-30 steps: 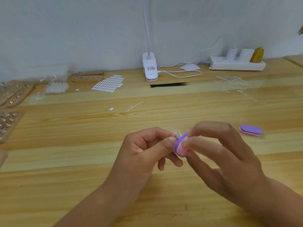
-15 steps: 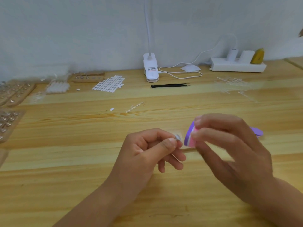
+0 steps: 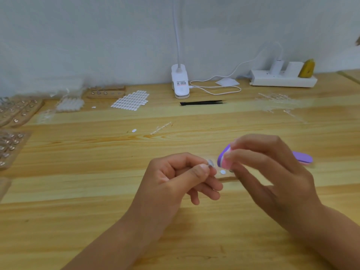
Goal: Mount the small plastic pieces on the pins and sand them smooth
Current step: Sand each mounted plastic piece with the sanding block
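Note:
My left hand (image 3: 175, 178) pinches a small clear plastic piece on a pin (image 3: 210, 163) between thumb and forefinger, low in the middle of the wooden table (image 3: 97, 201). My right hand (image 3: 272, 172) grips a purple and pink sanding block (image 3: 224, 157), held a short gap to the right of the piece. A small white oval pad (image 3: 222, 172) lies on the table between the two hands.
A second purple sanding block (image 3: 303, 157) lies behind my right hand. Black tweezers (image 3: 202, 102), a white clip lamp (image 3: 180, 82) and a power strip (image 3: 282, 79) stand at the back. A sheet of white pads (image 3: 130, 102) and wooden pin boards (image 3: 11, 141) sit at the left.
My right hand has drawn the sanding block up and to the right, off the plastic piece it was touching. The left hand has stayed in place.

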Action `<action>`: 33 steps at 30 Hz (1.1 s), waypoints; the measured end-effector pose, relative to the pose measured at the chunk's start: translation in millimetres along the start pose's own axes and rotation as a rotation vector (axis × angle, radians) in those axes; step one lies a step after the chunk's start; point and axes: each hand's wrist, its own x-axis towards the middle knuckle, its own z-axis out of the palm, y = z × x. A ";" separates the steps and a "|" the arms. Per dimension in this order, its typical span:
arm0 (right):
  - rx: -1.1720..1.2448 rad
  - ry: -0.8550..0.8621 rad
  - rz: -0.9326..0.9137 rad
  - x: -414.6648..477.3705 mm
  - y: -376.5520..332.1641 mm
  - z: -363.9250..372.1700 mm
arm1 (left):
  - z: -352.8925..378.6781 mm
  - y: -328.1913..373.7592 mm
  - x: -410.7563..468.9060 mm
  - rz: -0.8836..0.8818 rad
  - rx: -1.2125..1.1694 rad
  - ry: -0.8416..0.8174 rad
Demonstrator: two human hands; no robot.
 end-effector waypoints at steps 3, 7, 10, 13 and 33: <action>0.040 0.039 -0.013 2.3 -6.7 1.5 | 0.7 -0.3 0.8 -0.001 0.006 -0.020; 0.021 -0.013 -0.088 -0.6 -9.4 1.3 | -0.2 -0.4 -0.8 -0.005 0.022 -0.047; -0.006 0.041 -0.020 2.6 -0.7 -2.7 | -2.5 0.4 -1.0 -0.013 0.016 -0.049; 0.032 0.078 -0.052 5.0 -9.0 -2.3 | -2.4 -0.5 -0.4 -0.024 0.014 -0.068; 0.467 -0.217 0.375 0.4 -17.3 -16.6 | 0.2 -2.2 0.6 -0.058 0.052 -0.195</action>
